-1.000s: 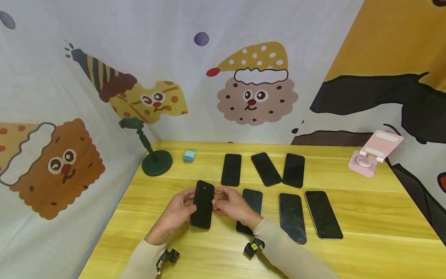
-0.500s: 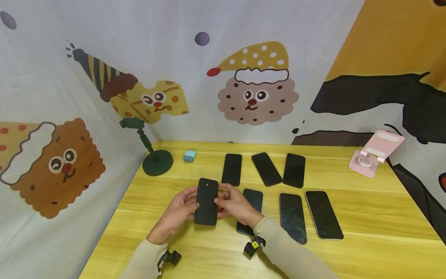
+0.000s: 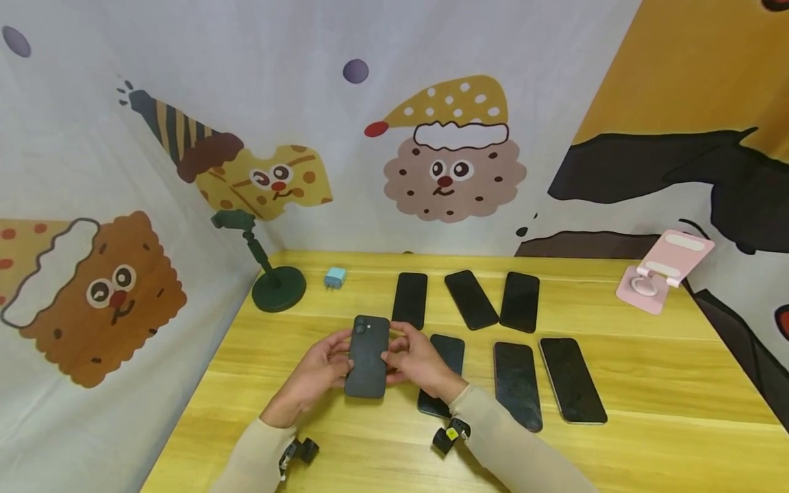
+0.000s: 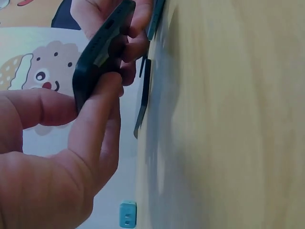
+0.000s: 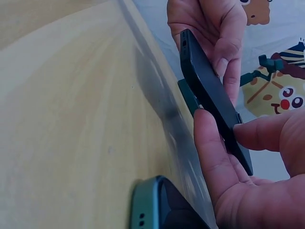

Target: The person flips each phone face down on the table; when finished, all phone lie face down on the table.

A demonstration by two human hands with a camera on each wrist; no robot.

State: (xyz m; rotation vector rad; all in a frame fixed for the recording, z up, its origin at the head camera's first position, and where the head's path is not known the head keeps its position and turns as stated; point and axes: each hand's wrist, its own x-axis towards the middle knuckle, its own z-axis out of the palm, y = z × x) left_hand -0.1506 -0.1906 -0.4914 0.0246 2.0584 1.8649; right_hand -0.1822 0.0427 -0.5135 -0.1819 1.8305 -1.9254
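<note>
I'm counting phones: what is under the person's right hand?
In the head view, a phone lies on the table beneath the right hand. Its far and near ends partly show; the hand covers its middle.

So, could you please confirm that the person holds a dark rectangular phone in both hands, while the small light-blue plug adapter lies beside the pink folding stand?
That is the wrong stand: the small light-blue plug adapter lies beside the dark green round-based stand, as the head view shows. The left hand and right hand do hold the dark rectangular phone.
</note>
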